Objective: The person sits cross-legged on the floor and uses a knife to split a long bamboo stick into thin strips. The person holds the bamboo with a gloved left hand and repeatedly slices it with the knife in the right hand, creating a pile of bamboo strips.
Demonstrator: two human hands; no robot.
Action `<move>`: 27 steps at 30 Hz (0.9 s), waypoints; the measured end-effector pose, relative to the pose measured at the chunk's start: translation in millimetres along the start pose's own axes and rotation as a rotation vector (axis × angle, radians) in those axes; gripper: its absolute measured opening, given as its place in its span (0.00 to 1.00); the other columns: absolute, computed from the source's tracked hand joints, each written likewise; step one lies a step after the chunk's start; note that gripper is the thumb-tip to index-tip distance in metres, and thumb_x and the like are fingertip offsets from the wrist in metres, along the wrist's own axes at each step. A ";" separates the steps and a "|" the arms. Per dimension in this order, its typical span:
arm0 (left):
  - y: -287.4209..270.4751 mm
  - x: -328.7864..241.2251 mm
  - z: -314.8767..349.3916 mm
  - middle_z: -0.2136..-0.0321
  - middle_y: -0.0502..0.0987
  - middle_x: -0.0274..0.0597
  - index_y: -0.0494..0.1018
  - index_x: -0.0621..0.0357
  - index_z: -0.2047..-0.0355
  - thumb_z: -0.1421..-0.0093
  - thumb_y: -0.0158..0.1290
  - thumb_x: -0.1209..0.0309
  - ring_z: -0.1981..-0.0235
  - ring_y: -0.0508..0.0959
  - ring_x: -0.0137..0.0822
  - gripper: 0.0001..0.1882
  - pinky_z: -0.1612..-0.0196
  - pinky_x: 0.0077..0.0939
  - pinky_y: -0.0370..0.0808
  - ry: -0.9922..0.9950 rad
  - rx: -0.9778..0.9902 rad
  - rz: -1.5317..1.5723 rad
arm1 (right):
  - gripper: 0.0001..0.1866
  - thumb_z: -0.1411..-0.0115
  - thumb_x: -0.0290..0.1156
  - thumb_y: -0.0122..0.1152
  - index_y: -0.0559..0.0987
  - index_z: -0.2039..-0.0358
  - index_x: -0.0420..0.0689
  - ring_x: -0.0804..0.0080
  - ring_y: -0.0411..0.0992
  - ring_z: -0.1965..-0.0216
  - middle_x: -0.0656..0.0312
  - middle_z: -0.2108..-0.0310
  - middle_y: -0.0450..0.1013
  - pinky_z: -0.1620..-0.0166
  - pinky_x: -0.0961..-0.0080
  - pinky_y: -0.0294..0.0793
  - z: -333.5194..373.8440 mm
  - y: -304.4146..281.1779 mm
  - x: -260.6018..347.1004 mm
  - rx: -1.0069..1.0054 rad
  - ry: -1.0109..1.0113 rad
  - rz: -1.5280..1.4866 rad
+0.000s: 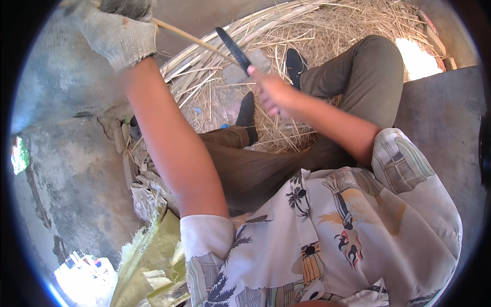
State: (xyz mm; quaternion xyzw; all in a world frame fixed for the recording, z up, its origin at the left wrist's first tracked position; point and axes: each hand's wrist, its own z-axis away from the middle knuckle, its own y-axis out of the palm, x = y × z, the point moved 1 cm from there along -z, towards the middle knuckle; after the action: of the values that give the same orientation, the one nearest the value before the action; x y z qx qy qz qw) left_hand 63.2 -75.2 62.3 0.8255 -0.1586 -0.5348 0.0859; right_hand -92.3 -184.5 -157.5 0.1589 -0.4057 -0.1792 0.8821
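My left hand point(118, 37) wears a pale knitted work glove with a dark grey part and is raised at the upper left. It is closed on a thin tan cane or bamboo strip point(186, 36), which slants down to the right. Some of its fingers are hidden or cut off by the picture's edge. My right hand point(273, 92), bare and slightly blurred, grips a knife point(233, 49) whose dark blade points up and left. The blade crosses the strip near its lower end; whether they touch I cannot tell.
Loose straw-like shavings point(332, 25) and long pale strips point(204, 59) cover the floor ahead. My legs point(353, 77) are bent, with dark footwear point(247, 110) among the shavings. A yellowish woven sack point(148, 256) lies at the lower left, beside a stained grey wall point(71, 174).
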 end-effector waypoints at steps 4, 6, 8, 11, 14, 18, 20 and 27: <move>-13.3 -7.9 8.6 0.86 0.46 0.33 0.48 0.49 0.84 0.44 0.37 0.24 0.82 0.44 0.33 0.40 0.76 0.30 0.46 -0.008 0.021 -0.013 | 0.30 0.32 0.60 0.46 0.62 0.82 0.49 0.81 0.52 0.91 0.73 0.88 0.53 0.88 0.80 0.55 4.0 -11.7 31.8 -0.232 -0.528 -0.027; -2.1 -7.0 9.6 0.86 0.45 0.33 0.48 0.49 0.85 0.44 0.36 0.23 0.82 0.43 0.33 0.41 0.76 0.29 0.46 -0.015 0.016 0.009 | 0.30 0.32 0.60 0.46 0.62 0.82 0.49 0.81 0.52 0.91 0.73 0.88 0.53 0.88 0.80 0.55 -4.8 -6.6 25.0 -0.406 -0.930 -0.187; 3.1 -5.3 10.5 0.87 0.45 0.32 0.49 0.49 0.85 0.44 0.36 0.23 0.82 0.42 0.32 0.40 0.76 0.29 0.45 -0.051 0.048 0.048 | 0.30 0.33 0.61 0.48 0.63 0.81 0.48 0.81 0.53 0.91 0.73 0.89 0.54 0.88 0.80 0.54 -2.8 5.5 -2.9 -0.234 -0.548 -0.141; -19.2 -25.9 15.6 0.87 0.43 0.32 0.49 0.49 0.85 0.43 0.38 0.24 0.83 0.41 0.32 0.40 0.77 0.30 0.44 -0.005 0.028 0.011 | 0.29 0.34 0.59 0.50 0.64 0.79 0.47 0.82 0.52 0.92 0.72 0.89 0.56 0.89 0.79 0.51 -3.9 -6.7 11.3 -0.004 0.013 0.110; -23.9 -20.7 15.1 0.88 0.42 0.31 0.49 0.49 0.84 0.42 0.39 0.26 0.83 0.40 0.32 0.39 0.78 0.31 0.43 -0.038 -0.005 0.105 | 0.29 0.34 0.59 0.50 0.63 0.79 0.48 0.82 0.51 0.92 0.72 0.88 0.56 0.89 0.79 0.50 -8.5 -20.0 34.7 -0.200 -0.564 0.146; -8.9 -12.2 21.7 0.89 0.51 0.31 0.56 0.51 0.85 0.36 0.43 0.36 0.88 0.51 0.29 0.34 0.81 0.28 0.51 0.007 -0.174 -0.062 | 0.29 0.34 0.59 0.50 0.67 0.78 0.45 0.77 0.59 0.91 0.69 0.88 0.60 0.88 0.80 0.55 -28.8 -12.4 -14.7 -0.078 -0.498 0.290; -28.5 40.1 32.2 0.89 0.59 0.31 0.63 0.53 0.83 0.33 0.45 0.41 0.88 0.60 0.26 0.31 0.82 0.24 0.60 0.032 -0.118 -0.397 | 0.29 0.34 0.59 0.50 0.69 0.77 0.44 0.76 0.63 0.90 0.68 0.87 0.62 0.88 0.79 0.57 -34.9 -26.2 -30.1 -0.076 -0.159 0.806; -3.8 55.9 68.4 0.87 0.65 0.28 0.71 0.54 0.81 0.36 0.53 0.43 0.87 0.67 0.26 0.28 0.81 0.20 0.67 -0.057 0.119 -0.520 | 0.28 0.34 0.60 0.49 0.66 0.76 0.48 0.81 0.54 0.90 0.72 0.87 0.56 0.87 0.79 0.53 -32.4 -34.4 17.9 -0.129 -0.569 0.172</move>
State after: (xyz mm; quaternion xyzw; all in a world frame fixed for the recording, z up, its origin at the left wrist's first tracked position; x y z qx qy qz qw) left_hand 22.7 -89.6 -15.0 0.8266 0.0252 -0.5518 -0.1076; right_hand -62.9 -218.6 -180.4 0.0112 -0.6362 -0.1663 0.7533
